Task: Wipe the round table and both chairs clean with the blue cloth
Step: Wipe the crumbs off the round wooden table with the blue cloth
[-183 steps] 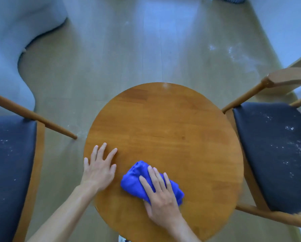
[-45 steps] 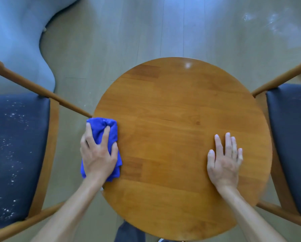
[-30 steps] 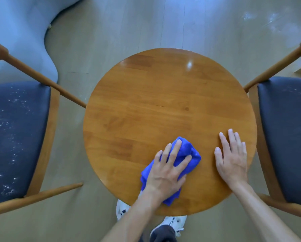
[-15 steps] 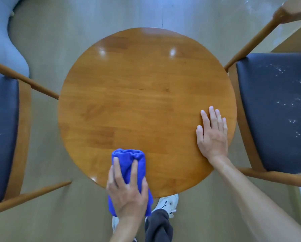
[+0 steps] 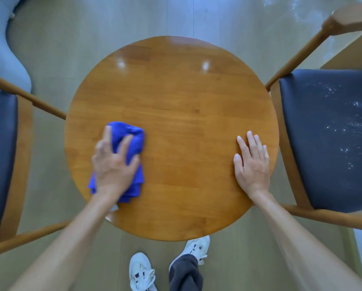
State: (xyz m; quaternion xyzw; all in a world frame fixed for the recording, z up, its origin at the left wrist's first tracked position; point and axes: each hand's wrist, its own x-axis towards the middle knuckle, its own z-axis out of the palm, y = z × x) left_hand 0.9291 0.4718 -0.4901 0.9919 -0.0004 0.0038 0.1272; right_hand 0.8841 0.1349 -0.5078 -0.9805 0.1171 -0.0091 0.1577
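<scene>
A left hand [image 5: 113, 164] is pressing a crumpled blue cloth [image 5: 129, 139] onto a glossy round wooden table [image 5: 176, 101], right hand [image 5: 252, 164] lying flat, fingers straight.

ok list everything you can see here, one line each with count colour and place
round table: 1, orange-brown wood, centre
blue cloth: 1, bright blue, bunched on the table's left part
right chair: 1, wooden frame, dark seat with white specks, right of the table
left chair: 1, wooden frame, dark seat with a few specks, left of the table
floor: 1, pale wood planks, white smears at top right
pale blue shape: 1, top left on the floor, cannot tell what it is
shoes: 2, white, below the table's near edge
trouser leg: 1, dark grey, bottom centre
left hand: 1, presses on the cloth, blurred
right hand: 1, flat on the table's right part
</scene>
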